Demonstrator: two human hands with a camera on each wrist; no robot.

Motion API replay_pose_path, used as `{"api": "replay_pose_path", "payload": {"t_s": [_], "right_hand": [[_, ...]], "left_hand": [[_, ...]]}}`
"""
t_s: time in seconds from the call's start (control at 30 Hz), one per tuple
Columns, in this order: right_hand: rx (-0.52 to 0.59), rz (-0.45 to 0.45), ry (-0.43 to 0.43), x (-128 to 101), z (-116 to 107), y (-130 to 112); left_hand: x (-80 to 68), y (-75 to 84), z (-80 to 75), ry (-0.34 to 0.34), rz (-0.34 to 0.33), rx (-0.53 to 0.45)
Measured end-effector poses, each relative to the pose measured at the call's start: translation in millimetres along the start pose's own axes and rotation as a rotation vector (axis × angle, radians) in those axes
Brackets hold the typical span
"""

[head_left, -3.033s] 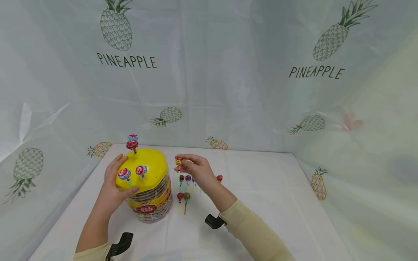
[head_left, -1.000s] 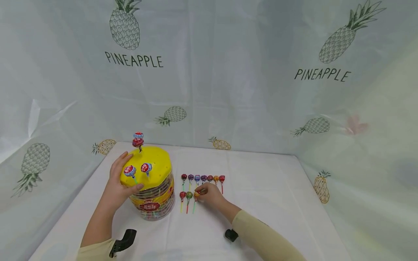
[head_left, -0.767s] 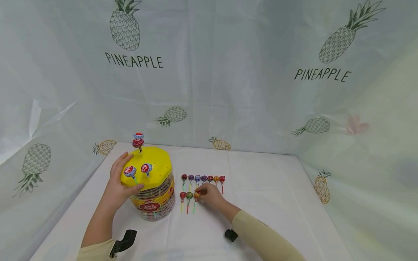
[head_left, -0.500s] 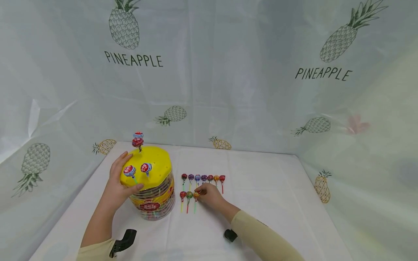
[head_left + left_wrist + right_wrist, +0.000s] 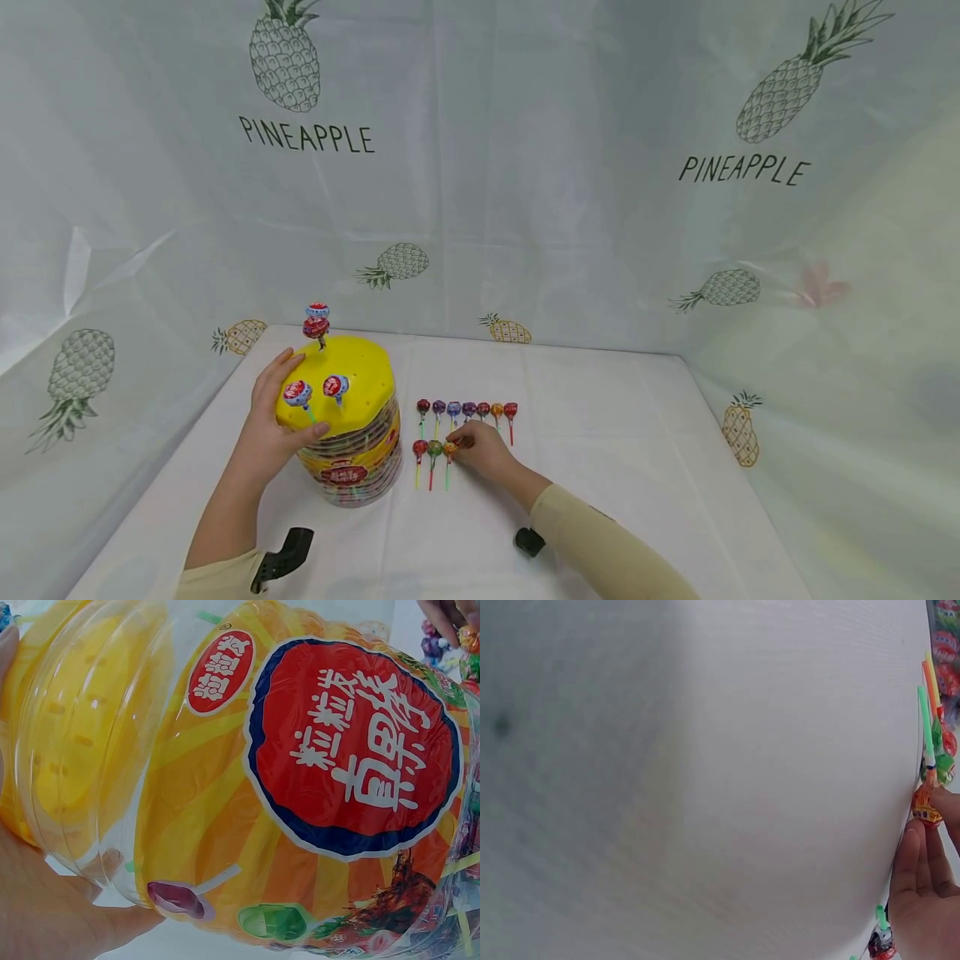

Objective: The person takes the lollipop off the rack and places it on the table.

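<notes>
A white tablecloth (image 5: 615, 433) lies beneath pineapple-printed curtains (image 5: 525, 167).

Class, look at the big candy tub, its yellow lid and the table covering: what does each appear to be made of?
Candy tub: clear glossy plastic, probably; its contents show through and its wall glints.
Yellow lid: opaque moulded plastic, seemingly, smooth with small holes.
Table covering: white cloth, apparently; matte, with fold creases.
</notes>
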State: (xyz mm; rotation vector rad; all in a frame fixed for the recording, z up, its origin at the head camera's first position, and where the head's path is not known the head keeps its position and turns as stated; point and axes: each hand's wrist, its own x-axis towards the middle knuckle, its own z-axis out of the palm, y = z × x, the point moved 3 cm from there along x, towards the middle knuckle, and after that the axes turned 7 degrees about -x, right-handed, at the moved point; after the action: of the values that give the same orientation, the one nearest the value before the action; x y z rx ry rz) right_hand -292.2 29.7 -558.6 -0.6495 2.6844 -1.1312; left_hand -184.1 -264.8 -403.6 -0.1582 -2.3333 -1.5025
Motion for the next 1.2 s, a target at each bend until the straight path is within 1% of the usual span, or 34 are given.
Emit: {"api": "replay_pose_path", "payload": {"t_s": [0.23,0.3,0.37,0.5,0.63,0.77,0.87,1.0,1.2], "right_hand": [[0.019,0.026,-0.014,-1,-4,-6],[0.047,0.038,-0.012,-1,-9,-10],[0.077,0.028,0.001,0,-17,-18],[0.122,-0.029,0.035,4,-36,-41],[0.146,-0.095,0.047,9,-53,-64],[0.171,-0.137,0.058,13,-68,-89],[0.210,-0.164,0.061,15,-78,-110],[0.268,-0.215,0.056,17,-88,-134],[0.330,-0.290,0.020,19,-93,-158]], "left_hand": [[0.0,-1.1,-0.7,0.000,0.026,-0.008],[0.0,-1.7,-0.9,-0.002,0.030,-0.010],[-0.4,-2.0,-1.0,-0.002,0.027,-0.011],[-1.4,-2.7,-1.6,0.002,0.015,-0.010],[-2.5,-2.7,-2.0,0.003,0.012,-0.010],[-3.0,-2.3,-2.0,0.005,0.016,-0.011],[-2.8,-2.3,-2.0,0.005,0.020,-0.012],[-2.2,-3.2,-1.7,0.002,0.025,-0.014],[-1.2,-3.9,-0.9,0.000,0.021,-0.017]]}}
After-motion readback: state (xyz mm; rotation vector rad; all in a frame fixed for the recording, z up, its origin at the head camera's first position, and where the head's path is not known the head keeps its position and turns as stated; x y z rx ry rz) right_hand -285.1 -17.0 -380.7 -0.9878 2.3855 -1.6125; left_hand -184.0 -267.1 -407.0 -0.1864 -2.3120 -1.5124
